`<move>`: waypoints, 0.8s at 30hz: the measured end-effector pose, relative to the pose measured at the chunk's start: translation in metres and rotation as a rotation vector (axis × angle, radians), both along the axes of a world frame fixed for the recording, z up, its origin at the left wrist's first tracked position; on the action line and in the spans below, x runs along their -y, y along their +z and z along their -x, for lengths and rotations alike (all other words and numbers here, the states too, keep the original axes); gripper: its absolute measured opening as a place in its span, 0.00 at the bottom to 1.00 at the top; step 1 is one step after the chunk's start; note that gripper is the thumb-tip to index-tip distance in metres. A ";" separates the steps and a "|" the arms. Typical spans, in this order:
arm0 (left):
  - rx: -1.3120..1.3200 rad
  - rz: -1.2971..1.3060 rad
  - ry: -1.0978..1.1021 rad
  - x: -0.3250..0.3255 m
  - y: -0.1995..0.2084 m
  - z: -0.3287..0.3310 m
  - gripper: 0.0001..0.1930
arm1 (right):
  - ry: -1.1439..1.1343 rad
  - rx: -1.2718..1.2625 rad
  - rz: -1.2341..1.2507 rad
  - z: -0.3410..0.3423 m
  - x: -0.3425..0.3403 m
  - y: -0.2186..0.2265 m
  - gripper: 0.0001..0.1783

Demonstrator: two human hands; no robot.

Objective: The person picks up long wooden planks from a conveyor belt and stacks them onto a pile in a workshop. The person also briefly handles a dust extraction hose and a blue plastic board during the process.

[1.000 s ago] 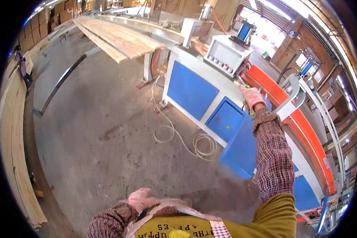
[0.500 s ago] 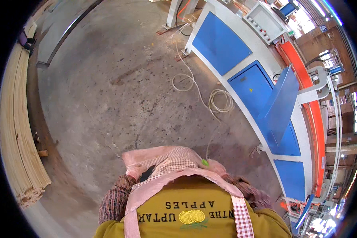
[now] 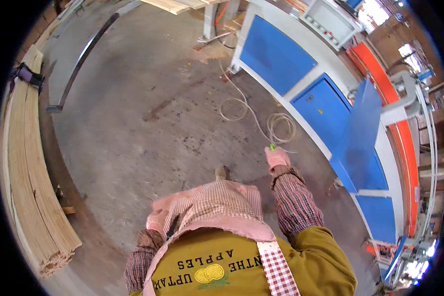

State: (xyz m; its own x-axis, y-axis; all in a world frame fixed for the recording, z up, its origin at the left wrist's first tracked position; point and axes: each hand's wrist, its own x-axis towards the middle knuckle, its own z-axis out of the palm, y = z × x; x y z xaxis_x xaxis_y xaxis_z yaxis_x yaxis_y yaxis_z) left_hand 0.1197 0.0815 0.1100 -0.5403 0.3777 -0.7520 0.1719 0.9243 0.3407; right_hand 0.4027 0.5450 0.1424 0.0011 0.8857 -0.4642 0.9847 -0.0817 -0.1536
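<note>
My right hand [image 3: 277,159], in a pinkish work glove, reaches forward at the end of its outstretched arm. Its fingers are closed round the small green end piece [image 3: 272,147] of a pale air hose, most of which the glove hides. Beyond it, the thin hose [image 3: 282,129] lies in loops on the floor. Close to my body, my left hand [image 3: 157,222], gloved too, is closed on the side of a pink checked apron [image 3: 217,202], which bunches up at my front. Its fingertips are partly hidden by the cloth.
A long blue and white machine [image 3: 311,108] with an orange rail [image 3: 404,163] stands along the right. Stacked timber [image 3: 34,187] runs down the left, with a person's sleeve [image 3: 29,75] beside it. A dark metal bar [image 3: 79,64] and boards [image 3: 167,5] are farther off.
My right hand has moved forward and away from the apron with the green hose end. My left hand stays by the apron. The whole view has shifted slightly.
</note>
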 end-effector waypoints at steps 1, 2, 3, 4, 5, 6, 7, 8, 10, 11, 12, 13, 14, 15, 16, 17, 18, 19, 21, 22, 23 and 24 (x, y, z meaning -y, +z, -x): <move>0.003 0.004 -0.029 0.006 -0.014 -0.002 0.22 | -0.001 -0.011 0.005 0.006 -0.009 -0.003 0.36; 0.005 -0.032 -0.118 0.014 -0.033 -0.005 0.22 | -0.005 -0.023 0.011 0.017 -0.015 -0.005 0.36; -0.004 -0.102 -0.251 0.024 -0.054 -0.010 0.23 | 0.051 -0.026 0.035 0.039 -0.015 -0.004 0.36; 0.003 -0.158 -0.319 0.029 -0.070 -0.011 0.24 | 0.104 -0.028 0.058 0.066 -0.009 0.000 0.35; 0.279 -0.205 0.108 0.035 -0.074 -0.011 0.23 | 0.148 -0.026 0.080 0.093 -0.006 0.001 0.34; 0.200 -0.164 -0.077 0.021 -0.062 -0.007 0.22 | 0.549 0.044 0.119 0.120 -0.008 -0.022 0.34; 0.116 -0.124 -0.259 0.001 -0.038 -0.006 0.22 | 0.941 0.073 0.079 0.148 -0.011 -0.045 0.33; 0.021 -0.077 -0.404 -0.014 -0.023 -0.003 0.21 | 0.430 0.011 0.161 0.199 0.005 -0.008 0.34; 0.260 -0.066 -0.038 -0.023 -0.020 0.016 0.21 | 0.445 -0.004 0.219 0.256 -0.015 -0.018 0.35; 0.227 -0.099 0.077 -0.038 -0.011 0.025 0.22 | 0.454 -0.006 0.234 0.282 -0.030 -0.009 0.35; 0.192 -0.133 0.188 -0.051 -0.004 0.035 0.22 | 0.460 -0.009 0.251 0.304 -0.047 -0.001 0.35; 0.158 -0.176 0.293 -0.066 0.000 0.048 0.23 | 0.484 -0.045 0.224 0.315 -0.071 0.002 0.34; 0.131 -0.217 0.399 -0.081 0.007 0.057 0.23 | 0.447 -0.053 0.220 0.323 -0.095 0.006 0.34; 0.101 -0.207 0.457 -0.096 0.016 0.067 0.24 | 0.406 -0.063 0.218 0.332 -0.121 0.011 0.34; 0.075 -0.197 0.509 -0.116 0.028 0.077 0.25 | 0.360 -0.070 0.212 0.331 -0.140 0.016 0.34; 0.054 -0.140 0.507 -0.153 0.062 0.090 0.25 | 0.306 -0.077 0.204 0.328 -0.162 0.020 0.34; 0.030 -0.088 0.516 -0.178 0.080 0.098 0.26 | 0.269 -0.091 0.186 0.325 -0.179 0.028 0.35; 0.066 -0.128 0.642 -0.187 0.073 0.102 0.21 | 0.234 -0.108 0.164 0.325 -0.195 0.036 0.35; -0.239 -0.228 0.112 -0.175 0.037 0.105 0.18 | 0.208 -0.178 0.053 0.320 -0.212 0.030 0.36; -0.235 -0.229 0.010 -0.177 0.023 0.112 0.18 | 0.176 -0.210 -0.011 0.315 -0.228 0.029 0.36; -0.175 -0.205 -0.012 -0.179 0.009 0.120 0.18 | 0.112 -0.278 -0.082 0.308 -0.245 0.034 0.36; -0.103 -0.169 -0.029 -0.180 -0.002 0.129 0.17 | 0.047 -0.343 -0.151 0.298 -0.259 0.044 0.37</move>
State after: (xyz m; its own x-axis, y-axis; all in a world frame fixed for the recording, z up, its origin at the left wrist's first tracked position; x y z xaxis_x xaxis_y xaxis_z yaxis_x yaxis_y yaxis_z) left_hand -0.0096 0.2613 0.1076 -0.5981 0.5104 -0.6179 0.2396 0.8496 0.4699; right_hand 0.1043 0.8041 0.1863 -0.1740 0.9397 -0.2943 0.8760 0.0112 -0.4821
